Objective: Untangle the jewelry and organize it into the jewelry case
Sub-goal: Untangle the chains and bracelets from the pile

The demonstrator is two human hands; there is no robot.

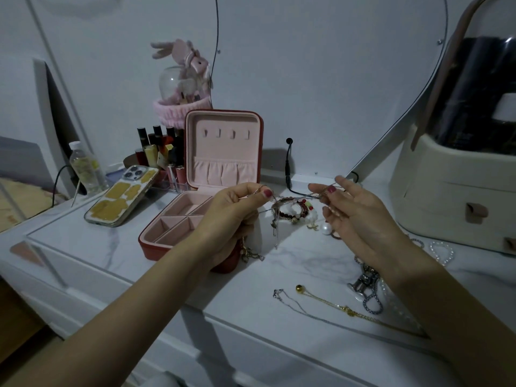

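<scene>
At far left on the white dresser top (pixel 156 275) lie a clear bottle (pixel 83 169) and a phone (pixel 122 201), face down in a yellow-patched case. Next right stands the jewelry case (pixel 192 208), red outside, pink inside, lid upright; the visible compartments hold nothing.

The left hand (pixel 231 208) is raised in front of the case, thumb and forefinger pinching one end of a thin silver chain (pixel 293 197). The chain runs across to the right hand (pixel 349 210), which pinches the other end between thumb and forefinger, its remaining fingers spread loosely. A red beaded bracelet (pixel 293 212) and further strands hang snagged from the chain between the hands.

More pieces lie loose below right: a silver necklace (pixel 301 305), a gold necklace (pixel 343 307), and a heavier silver chain (pixel 368 291).

Risks, as judged: pulling the ends apart would tighten the knot or snap the fine chain; the bracelet could drop loose (its hold looks slight) and scatter or roll off the edge.

No brand, label or writing is legible anywhere.
</scene>
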